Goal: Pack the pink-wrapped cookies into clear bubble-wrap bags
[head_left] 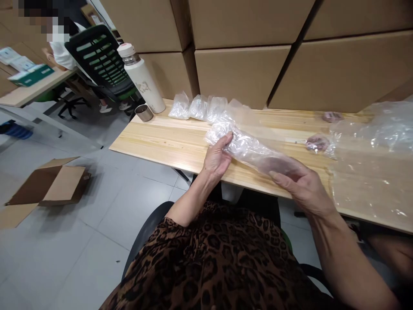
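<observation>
A long clear plastic bag (248, 148) is stretched between both hands, just above the wooden table (167, 140). My left hand (217, 157) grips its crumpled left end, fingers curled round it. My right hand (298, 183) pinches the right end, where something pinkish shows through the film. I cannot make out what is inside.
Three small filled plastic bags (198, 107) lie at the table's back, beside a white bottle (142, 77) and a metal cup (143, 113). A big clear sheet (374, 159) covers the right side. Cardboard boxes (241, 71) stack behind. A flattened box (51, 181) lies on the floor; a person sits far left.
</observation>
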A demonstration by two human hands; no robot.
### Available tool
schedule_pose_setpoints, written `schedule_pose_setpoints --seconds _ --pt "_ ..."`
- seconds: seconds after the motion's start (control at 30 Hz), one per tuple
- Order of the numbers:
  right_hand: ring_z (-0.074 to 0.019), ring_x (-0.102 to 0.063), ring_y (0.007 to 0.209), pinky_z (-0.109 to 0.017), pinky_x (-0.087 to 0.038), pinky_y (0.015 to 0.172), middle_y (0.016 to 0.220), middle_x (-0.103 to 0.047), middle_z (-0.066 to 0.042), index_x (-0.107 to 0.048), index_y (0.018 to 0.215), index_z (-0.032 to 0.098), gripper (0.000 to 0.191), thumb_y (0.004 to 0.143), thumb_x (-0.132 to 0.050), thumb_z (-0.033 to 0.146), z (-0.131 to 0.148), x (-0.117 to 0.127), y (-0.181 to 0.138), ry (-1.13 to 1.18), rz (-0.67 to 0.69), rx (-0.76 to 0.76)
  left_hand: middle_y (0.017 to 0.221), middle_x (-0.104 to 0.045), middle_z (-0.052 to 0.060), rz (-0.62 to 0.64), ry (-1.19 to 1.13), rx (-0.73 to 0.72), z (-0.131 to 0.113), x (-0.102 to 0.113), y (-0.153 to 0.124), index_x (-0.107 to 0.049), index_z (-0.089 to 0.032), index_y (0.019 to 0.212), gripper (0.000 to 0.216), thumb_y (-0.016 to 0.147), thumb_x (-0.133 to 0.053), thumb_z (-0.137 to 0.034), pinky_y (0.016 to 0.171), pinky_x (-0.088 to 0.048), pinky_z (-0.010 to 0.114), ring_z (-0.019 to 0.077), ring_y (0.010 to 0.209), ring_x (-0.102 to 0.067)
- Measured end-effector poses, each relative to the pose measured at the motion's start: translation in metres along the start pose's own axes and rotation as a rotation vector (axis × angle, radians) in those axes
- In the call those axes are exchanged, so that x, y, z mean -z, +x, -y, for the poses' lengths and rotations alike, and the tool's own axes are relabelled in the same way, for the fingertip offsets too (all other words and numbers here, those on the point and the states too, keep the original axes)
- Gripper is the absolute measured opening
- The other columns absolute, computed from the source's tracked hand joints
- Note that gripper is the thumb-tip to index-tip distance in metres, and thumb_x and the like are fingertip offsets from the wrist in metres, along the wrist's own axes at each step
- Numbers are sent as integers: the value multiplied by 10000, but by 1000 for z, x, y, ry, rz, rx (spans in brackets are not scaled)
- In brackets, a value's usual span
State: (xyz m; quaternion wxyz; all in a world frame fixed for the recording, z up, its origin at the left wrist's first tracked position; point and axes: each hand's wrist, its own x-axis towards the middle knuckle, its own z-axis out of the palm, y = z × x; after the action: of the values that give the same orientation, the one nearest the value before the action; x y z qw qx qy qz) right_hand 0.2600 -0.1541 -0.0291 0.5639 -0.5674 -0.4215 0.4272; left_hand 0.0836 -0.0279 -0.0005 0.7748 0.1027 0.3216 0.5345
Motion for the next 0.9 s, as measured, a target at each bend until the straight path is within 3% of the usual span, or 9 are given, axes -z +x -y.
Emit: schedule_pose_setpoints --seconds 0.1,0.2,0.33,0.43,0.5,0.57,0.67,0.77,0.9 --pt "-252 -772 1050 -465 -625 1034 1128 -827 -43 -824 1172 258 506 749 -971 492 -6 -17 2 10 -104 100 891 -792 0 23 13 -35 4 -1 -1 -775 -144 858 120 863 -760 -25 1167 -503 352 190 1305 -718" --pt "-274 -764 1062 -494 -610 1050 1104 -816 -44 -823 1055 249 361 830 -903 520 -15 -27 3 1 -210 171 898 -798 0 14 25 -46 9 -2 -4 -779 -147 861 128 840 -768 -20 1168 -501 366 203 1293 -725" --pt "-256 -749 976 -455 -620 991 973 -774 -39 -777 943 249 309 891 -837 548 -21 -23 2 33 -160 85 831 -791 -15 9 13 -1 13 -1 -6 -777 -156 855 135 835 -769 -23 1125 -535 350 187 1156 -779" --pt "-266 -747 969 -476 -631 957 1002 -754 -48 -729 1037 253 361 873 -845 553 -16 -13 -2 1 -210 44 846 -802 -18 -6 -7 -16 13 1 -3 -796 -171 917 181 815 -783 -22 1131 -535 360 185 1159 -781" --pt "-315 -731 1140 -519 -615 999 1205 -744 -100 -689 1247 261 410 930 -799 497 -9 -11 -8 -213 -356 223 884 -810 -12 -33 -7 -95 12 1 -1 -796 -168 929 199 793 -801 -23 1152 -522 363 192 1216 -762" --pt "-370 -622 1387 -586 -544 1129 1450 -656 -154 -592 1470 270 517 989 -738 388 -2 -18 -13 -555 -449 551 906 -812 -5 -58 -2 -165 12 -2 1 -787 -163 908 185 780 -813 -32 1161 -513 362 197 1250 -745" --pt "-410 -459 1565 -642 -422 1252 1605 -550 -194 -435 1636 254 659 1017 -663 263 2 -44 -11 -1032 -289 868 893 -797 -6 -50 -3 -178 16 -8 -3 -776 -159 885 143 803 -803 -45 1135 -519 347 189 1202 -752" --pt "-409 -445 1583 -640 -408 1242 1658 -515 -211 -387 1678 206 658 1037 -531 171 -5 -70 6 -1241 -134 830 848 -765 -15 -37 -13 -131 22 -10 -11 -757 -148 860 110 840 -775 -41 1083 -525 302 161 1104 -767" --pt "-397 -551 1490 -627 -419 1214 1600 -580 -232 -528 1596 126 554 1049 -453 165 -15 -73 34 -1245 -105 730 933 -793 -10 60 -8 -63 26 3 -20 -768 -163 920 90 873 -769 -87 1087 -521 297 151 1095 -765"
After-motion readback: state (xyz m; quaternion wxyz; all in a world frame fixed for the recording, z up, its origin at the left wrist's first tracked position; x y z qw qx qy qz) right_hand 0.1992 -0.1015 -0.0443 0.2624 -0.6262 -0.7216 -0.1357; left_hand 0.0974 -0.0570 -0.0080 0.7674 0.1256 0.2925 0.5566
